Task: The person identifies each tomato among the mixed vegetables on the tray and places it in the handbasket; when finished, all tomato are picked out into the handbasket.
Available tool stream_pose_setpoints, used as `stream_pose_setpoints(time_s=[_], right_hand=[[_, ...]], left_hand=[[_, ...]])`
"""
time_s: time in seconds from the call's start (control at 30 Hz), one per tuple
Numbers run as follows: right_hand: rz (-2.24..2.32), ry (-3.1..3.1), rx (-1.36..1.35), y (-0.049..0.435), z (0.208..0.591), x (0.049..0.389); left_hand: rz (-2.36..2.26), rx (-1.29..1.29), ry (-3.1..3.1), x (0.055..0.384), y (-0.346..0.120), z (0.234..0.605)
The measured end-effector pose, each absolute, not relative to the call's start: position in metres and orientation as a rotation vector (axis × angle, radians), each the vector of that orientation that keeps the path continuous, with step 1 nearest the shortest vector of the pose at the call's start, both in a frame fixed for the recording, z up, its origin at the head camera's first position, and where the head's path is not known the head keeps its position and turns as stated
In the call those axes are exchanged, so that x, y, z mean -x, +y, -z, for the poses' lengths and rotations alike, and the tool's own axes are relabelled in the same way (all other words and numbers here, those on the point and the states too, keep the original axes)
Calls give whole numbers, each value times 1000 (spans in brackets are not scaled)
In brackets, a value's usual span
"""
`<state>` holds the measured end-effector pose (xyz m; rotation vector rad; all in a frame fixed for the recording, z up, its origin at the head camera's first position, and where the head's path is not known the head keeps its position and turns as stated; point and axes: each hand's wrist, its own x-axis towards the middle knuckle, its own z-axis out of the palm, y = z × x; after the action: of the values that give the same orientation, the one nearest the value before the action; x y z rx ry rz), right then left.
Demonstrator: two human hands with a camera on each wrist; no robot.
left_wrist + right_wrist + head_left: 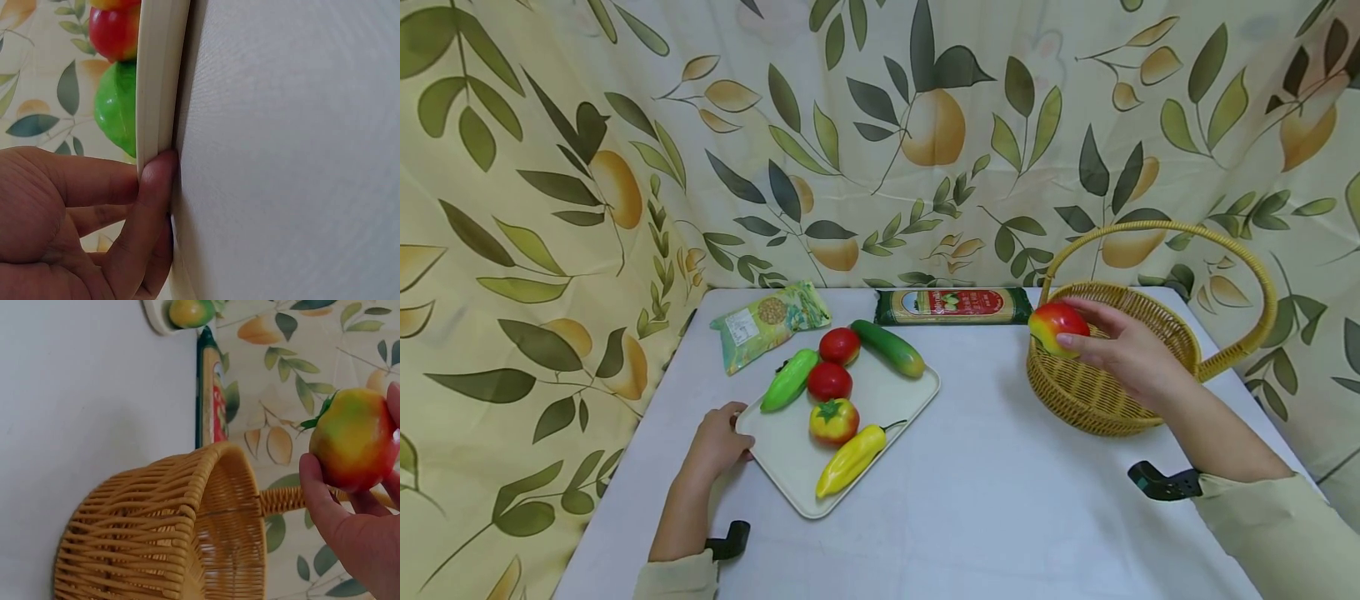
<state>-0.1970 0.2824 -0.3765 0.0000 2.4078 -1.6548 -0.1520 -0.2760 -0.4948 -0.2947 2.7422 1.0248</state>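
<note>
My right hand (1131, 354) holds a red-and-yellow tomato (1058, 329) by its sides, over the left rim of a wicker basket (1101, 417). In the right wrist view, the tomato (353, 440) has a green leafy top, and the basket (125, 531) is below it. My left hand (718, 442) pinches the left edge of a white tray (790, 492); the left wrist view has the fingers at the tray's rim (159, 75). On the tray lie two red tomatoes (830, 382), another red-and-yellow tomato (833, 423), a green pepper (789, 381), a yellow pepper (852, 461) and a cucumber (889, 348).
Behind the tray lies a green-and-yellow plastic food bag (771, 323). A long dark green packet (953, 307) with a red label lies along the table's back edge. The basket's tall arched handle (1262, 275) rises at the right. A leaf-patterned curtain (880, 192) surrounds the white table (970, 500).
</note>
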Motion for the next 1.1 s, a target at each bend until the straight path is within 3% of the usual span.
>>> stream_pose_setpoints(time_s=[1.1], right_hand=[[1268, 2585, 98, 309, 374, 202]], left_hand=[[-1050, 289, 2728, 153, -277, 494]])
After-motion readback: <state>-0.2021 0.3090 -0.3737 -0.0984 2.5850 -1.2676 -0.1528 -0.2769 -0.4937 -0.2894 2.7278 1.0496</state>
